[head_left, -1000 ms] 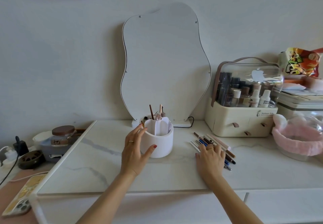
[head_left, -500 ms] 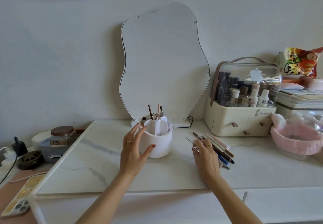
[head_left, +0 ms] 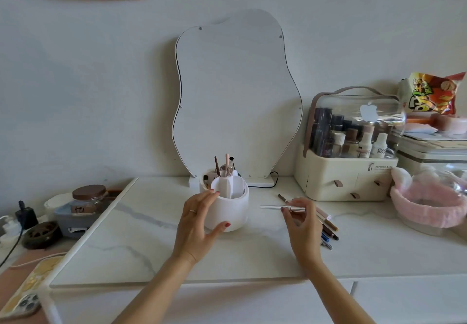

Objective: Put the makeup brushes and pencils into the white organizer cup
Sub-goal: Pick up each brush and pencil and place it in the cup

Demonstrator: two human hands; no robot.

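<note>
The white organizer cup (head_left: 231,216) stands on the marble table top (head_left: 156,253) in front of the mirror, with a few brushes and pencils (head_left: 223,165) upright in its back compartments. My left hand (head_left: 198,225) cups its left side, thumb across the front. My right hand (head_left: 302,226) holds a thin silver-and-white makeup brush (head_left: 280,207) level above the table, its tip pointing left at the cup. A pile of pencils and brushes (head_left: 327,226) lies on the table, partly hidden behind my right hand.
A wavy mirror (head_left: 235,96) leans on the wall behind the cup. A cream cosmetics case (head_left: 346,179) and a pink headband bowl (head_left: 429,207) stand to the right. At the left are a jar (head_left: 87,198), chargers and a phone (head_left: 25,296).
My right hand, which lay flat on the pile, has closed on one silver-and-white brush and lifted it clear, towards the cup. My left hand has stayed on the cup.
</note>
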